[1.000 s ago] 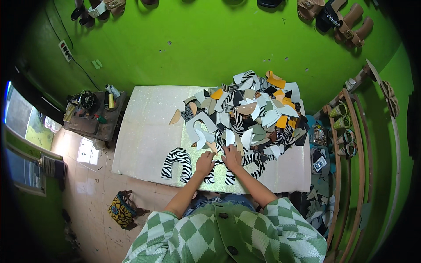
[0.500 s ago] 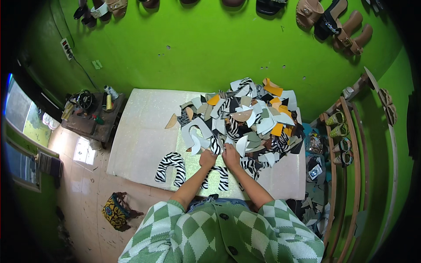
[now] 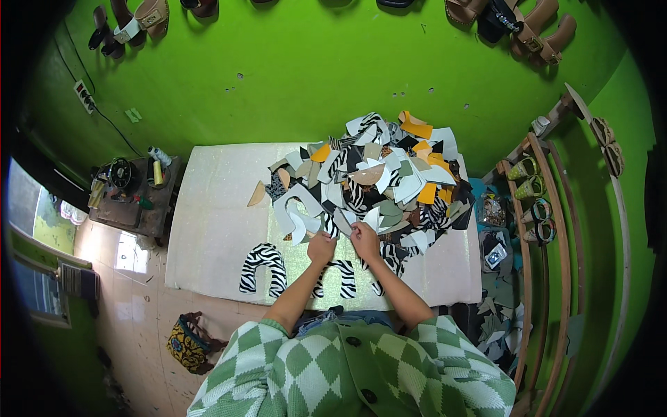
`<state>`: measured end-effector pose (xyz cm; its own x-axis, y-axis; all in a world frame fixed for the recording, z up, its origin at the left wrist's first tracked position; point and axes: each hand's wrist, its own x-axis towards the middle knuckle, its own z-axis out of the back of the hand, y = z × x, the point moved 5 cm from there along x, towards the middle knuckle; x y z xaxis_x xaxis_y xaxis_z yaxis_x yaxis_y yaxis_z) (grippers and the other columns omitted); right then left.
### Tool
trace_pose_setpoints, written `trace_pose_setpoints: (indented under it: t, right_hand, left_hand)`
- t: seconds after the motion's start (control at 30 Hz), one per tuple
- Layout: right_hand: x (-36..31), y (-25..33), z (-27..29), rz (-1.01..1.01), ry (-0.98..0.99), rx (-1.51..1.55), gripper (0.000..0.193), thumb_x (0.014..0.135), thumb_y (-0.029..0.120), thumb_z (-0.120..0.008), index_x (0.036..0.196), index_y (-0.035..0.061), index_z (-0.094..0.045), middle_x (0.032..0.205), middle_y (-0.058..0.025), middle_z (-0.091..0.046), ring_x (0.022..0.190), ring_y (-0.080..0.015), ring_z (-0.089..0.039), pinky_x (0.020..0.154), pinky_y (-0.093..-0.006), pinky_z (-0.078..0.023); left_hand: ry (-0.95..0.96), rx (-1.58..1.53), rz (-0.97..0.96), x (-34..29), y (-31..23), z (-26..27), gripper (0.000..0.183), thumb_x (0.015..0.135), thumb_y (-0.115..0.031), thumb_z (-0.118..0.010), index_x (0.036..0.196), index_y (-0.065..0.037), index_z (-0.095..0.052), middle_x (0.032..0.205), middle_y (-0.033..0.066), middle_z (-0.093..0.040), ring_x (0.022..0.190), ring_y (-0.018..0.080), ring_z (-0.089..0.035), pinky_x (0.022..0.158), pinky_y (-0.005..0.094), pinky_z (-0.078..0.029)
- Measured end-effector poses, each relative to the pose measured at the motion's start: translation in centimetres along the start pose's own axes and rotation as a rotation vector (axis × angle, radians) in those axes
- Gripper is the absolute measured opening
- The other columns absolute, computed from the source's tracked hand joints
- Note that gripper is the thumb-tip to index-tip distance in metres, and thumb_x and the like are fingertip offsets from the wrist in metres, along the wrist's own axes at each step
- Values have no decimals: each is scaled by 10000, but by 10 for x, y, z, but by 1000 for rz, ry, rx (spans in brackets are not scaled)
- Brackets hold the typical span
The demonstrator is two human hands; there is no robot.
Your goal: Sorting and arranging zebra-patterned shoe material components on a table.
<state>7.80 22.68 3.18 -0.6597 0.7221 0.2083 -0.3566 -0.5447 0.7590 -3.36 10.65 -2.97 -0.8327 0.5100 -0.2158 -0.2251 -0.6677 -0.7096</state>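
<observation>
Both of my hands are over the table at the near edge of a heap of material scraps (image 3: 389, 177). My left hand (image 3: 322, 248) is closed on a zebra-print scrap (image 3: 330, 224), which sticks up beyond its fingers. Just to the right, my right hand (image 3: 365, 242) pinches the lower end of a grey scrap (image 3: 343, 222). Nearer to me lie a zebra-print arch (image 3: 262, 267) on the left and another zebra-print piece (image 3: 345, 279) partly under my left forearm. A further zebra-print piece (image 3: 392, 263) lies beside my right forearm. Pale curved offcuts (image 3: 295, 208) lie beyond my left hand.
A pale-covered table (image 3: 215, 222) carries everything, against a green wall (image 3: 333, 76). A sewing machine (image 3: 121, 177) stands on a small table at the left. Wooden racks (image 3: 549, 278) with sandals and bags of scraps (image 3: 495, 257) are at the right. A patterned bag (image 3: 189, 342) sits on the floor.
My view has shifted slightly, so the scene sits further left. My hands have moved a little apart, and the grey scrap now shows clearly between them. The arch pieces lie as before.
</observation>
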Motion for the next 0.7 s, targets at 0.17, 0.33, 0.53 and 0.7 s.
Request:
trace_pose_setpoints:
  t: [0.17, 0.33, 0.53, 0.7]
  right_hand:
    - [-5, 6, -3, 77, 123, -53, 157, 751, 76, -569, 898, 55, -618, 798, -119, -569, 695, -279, -577, 628, -352, -460]
    - [-12, 29, -11, 298, 236, -78, 160, 746, 85, -602, 903, 93, -630, 801, -97, -541, 764, -278, -571, 654, -363, -457]
    - [-16, 6, -15, 168, 358, -24, 185, 758, 95, -621, 937, 138, -644, 880, -59, -537, 846, -245, -553, 722, -334, -452]
    - [-17, 9, -24, 143, 339, -120, 186, 782, 105, -603, 950, 164, -655, 876, -66, -533, 822, -255, -561, 704, -344, -458]
  left_hand:
    - [228, -956, 253, 16, 5, -2, 453, 848, -478, -534, 1004, -54, -568, 782, 89, -637, 665, 155, -609, 549, 267, -475]
    - [383, -1002, 495, 24, 45, 11, 292, 888, -205, -538, 1042, 44, -536, 827, 120, -626, 664, 175, -624, 527, 259, -506]
    - [395, -1039, 298, 10, 42, 27, 272, 816, 61, -556, 1076, 79, -480, 827, 137, -604, 702, 191, -624, 711, 270, -550]
    - [367, -933, 155, 2, 69, 42, 277, 809, 83, -550, 1068, 61, -457, 786, 102, -584, 640, 141, -579, 683, 283, -545]
